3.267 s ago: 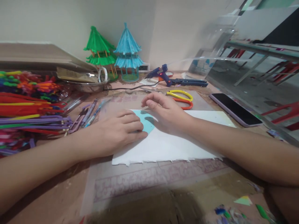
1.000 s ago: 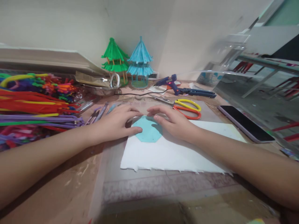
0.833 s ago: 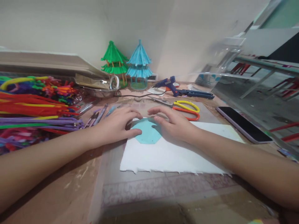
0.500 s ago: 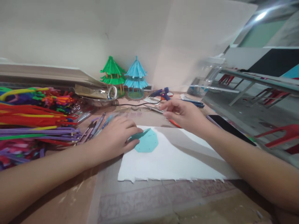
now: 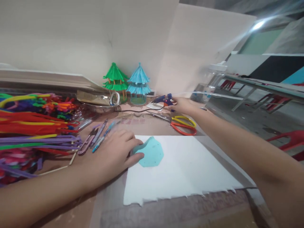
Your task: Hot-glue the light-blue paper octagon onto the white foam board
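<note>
A teal eight-sided piece [image 5: 153,153], looking like paper or thin foam, lies on a ragged-edged white sheet [image 5: 185,167]. My left hand [image 5: 121,148] holds it down at its left edge, thumb and forefinger a little apart on it. At the back of the table, my right hand [image 5: 182,105] has its fingers round the handle of a blue hot glue gun [image 5: 163,99], partly hiding it. Scissors [image 5: 181,123] with one yellow and one orange handle lie just in front of that hand.
Bundles of coloured pipe cleaners [image 5: 30,123] crowd the left side. Thread snips [image 5: 87,141] and a pen [image 5: 102,139] lie by my left hand. Green [image 5: 115,79] and blue [image 5: 139,82] pagoda models stand at the back, near a metal bowl [image 5: 99,107] and a clear jar [image 5: 210,80].
My right hand has moved from above the scissors back to the glue gun, leaving the scissors on the table. My left hand stays on the teal piece. The view has shifted slightly.
</note>
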Motion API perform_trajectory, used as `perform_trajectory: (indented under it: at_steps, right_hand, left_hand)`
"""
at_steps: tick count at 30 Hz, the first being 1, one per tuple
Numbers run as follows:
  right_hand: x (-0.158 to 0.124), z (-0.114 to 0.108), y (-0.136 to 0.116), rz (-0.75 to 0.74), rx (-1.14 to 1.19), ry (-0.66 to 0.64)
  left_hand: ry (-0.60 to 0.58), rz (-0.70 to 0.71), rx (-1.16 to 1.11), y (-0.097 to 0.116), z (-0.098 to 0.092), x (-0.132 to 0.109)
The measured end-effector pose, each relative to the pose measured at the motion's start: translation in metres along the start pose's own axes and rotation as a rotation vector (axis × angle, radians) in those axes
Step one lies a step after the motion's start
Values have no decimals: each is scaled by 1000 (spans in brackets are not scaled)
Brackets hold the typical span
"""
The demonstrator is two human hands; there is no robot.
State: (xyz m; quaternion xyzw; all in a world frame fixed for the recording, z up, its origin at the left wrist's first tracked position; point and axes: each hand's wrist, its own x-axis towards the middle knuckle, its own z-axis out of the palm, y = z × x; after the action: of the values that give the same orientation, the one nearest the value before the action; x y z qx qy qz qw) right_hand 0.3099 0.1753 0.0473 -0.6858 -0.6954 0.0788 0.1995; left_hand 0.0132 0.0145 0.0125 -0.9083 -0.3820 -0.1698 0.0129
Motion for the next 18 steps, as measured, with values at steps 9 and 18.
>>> perform_trajectory:
  at_steps: [9,18]
  right_hand:
    - [28,23,1,80,53,2]
    - [-18,-7,-17,42,268,138]
  left_hand:
    - [-30,180,228,8,3,-18]
    - [-179,81,264,21,-9,-22]
